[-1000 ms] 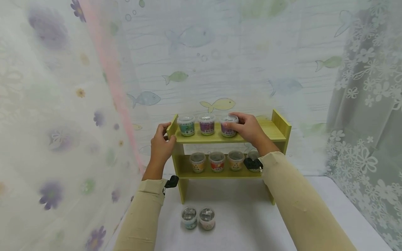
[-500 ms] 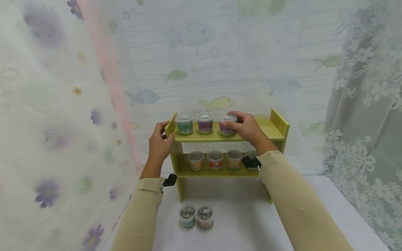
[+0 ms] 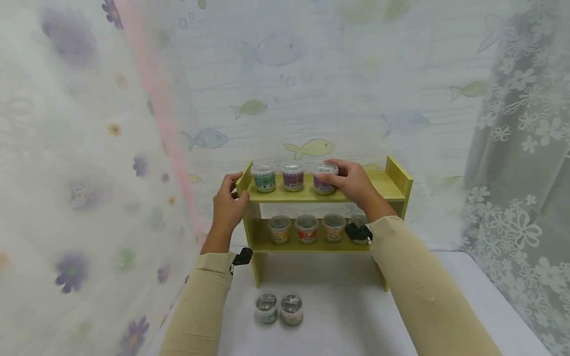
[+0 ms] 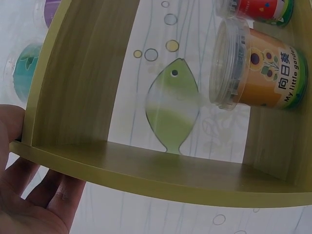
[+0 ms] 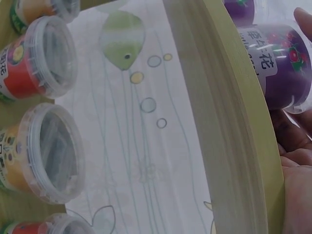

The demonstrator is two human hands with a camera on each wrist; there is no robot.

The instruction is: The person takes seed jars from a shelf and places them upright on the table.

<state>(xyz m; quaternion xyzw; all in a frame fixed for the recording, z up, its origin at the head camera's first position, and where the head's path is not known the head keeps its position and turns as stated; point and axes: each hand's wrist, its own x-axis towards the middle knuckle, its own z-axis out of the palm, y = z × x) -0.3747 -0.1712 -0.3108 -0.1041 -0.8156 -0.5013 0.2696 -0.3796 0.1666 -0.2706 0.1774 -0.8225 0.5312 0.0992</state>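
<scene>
A yellow-green wooden shelf (image 3: pixel 294 249) carries plastic tubs on two boards. My left hand (image 3: pixel 229 205) grips its left end at the top; the left wrist view has the thumb over the board and the fingers outside. My right hand (image 3: pixel 354 183) holds a purple tub (image 3: pixel 323 187) by its sides, on the top board. This tub's label (image 5: pixel 278 63) has red flowers, and the hand is partly cut off in the right wrist view. Left of it stand another purple tub (image 3: pixel 293 182) and a teal tub (image 3: pixel 265 182).
Several tubs line the lower board, among them an orange tub (image 3: pixel 279 235) and a red tub (image 3: pixel 307 235). A blue tub (image 3: pixel 267 315) and a pale pink tub (image 3: pixel 291 317) stand on the white tabletop (image 3: pixel 334 321) in front. Fish-print curtain (image 3: pixel 276 99) hangs behind.
The head view shifts slightly, then back. Both hands keep their places on the shelf and the purple tub; nothing else visibly moves.
</scene>
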